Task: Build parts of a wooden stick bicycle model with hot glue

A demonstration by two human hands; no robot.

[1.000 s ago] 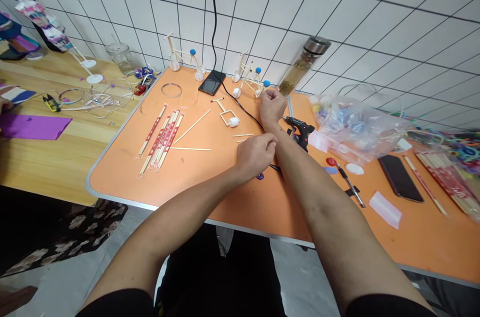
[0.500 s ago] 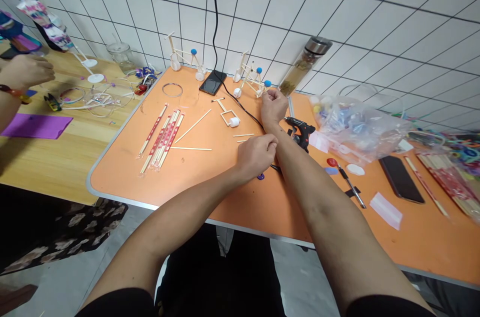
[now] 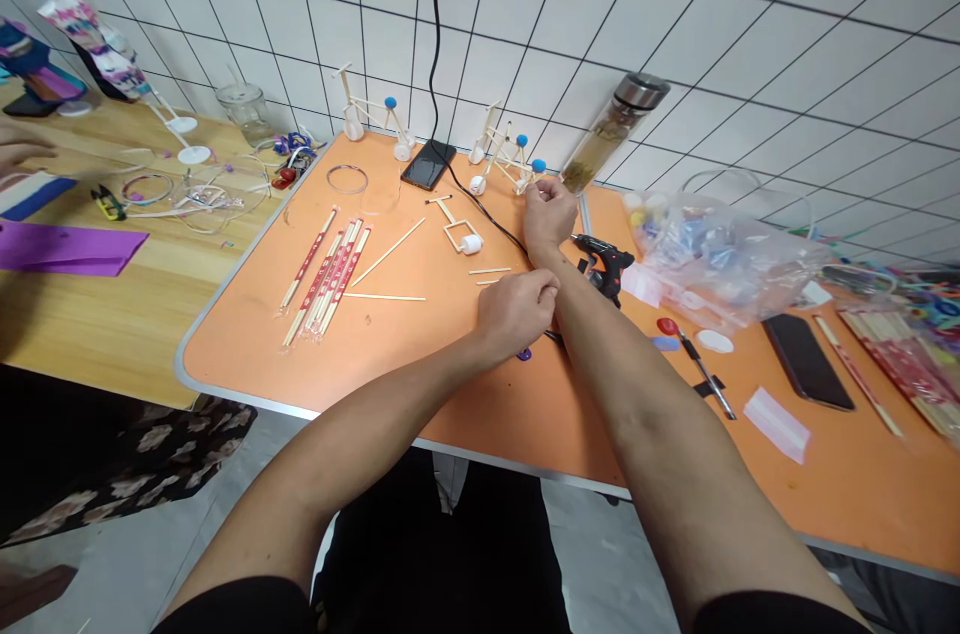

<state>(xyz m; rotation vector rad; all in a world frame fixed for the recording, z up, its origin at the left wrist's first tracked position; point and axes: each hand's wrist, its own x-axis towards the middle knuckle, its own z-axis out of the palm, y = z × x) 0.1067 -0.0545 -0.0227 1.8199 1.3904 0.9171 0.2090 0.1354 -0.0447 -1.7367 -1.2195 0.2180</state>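
Observation:
My right hand (image 3: 550, 214) is stretched far across the orange table (image 3: 360, 354), closed in a fist beside a small stick-built bicycle model (image 3: 506, 159) with blue balls; what its fingers hold is hidden. My left hand (image 3: 516, 312) is curled shut against my right forearm, resting on the table over a small purple piece (image 3: 523, 354); nothing shows in it. A black glue gun (image 3: 606, 266) lies just right of my right wrist. A stick frame with a white wheel (image 3: 457, 232) lies left of it.
Wrapped chopsticks (image 3: 326, 276) and loose sticks (image 3: 386, 297) lie at the left. A phone on a black cable (image 3: 427, 164), a second bicycle model (image 3: 371, 119), a bottle (image 3: 611, 134), a plastic bag (image 3: 712, 254), another phone (image 3: 806, 362) and a pen (image 3: 705, 374) are around. Another person's hand (image 3: 19, 149) is over the wooden table.
My hands have hardly moved. The other person's hand at the far left rose over the wooden table and has now dropped lower toward the edge.

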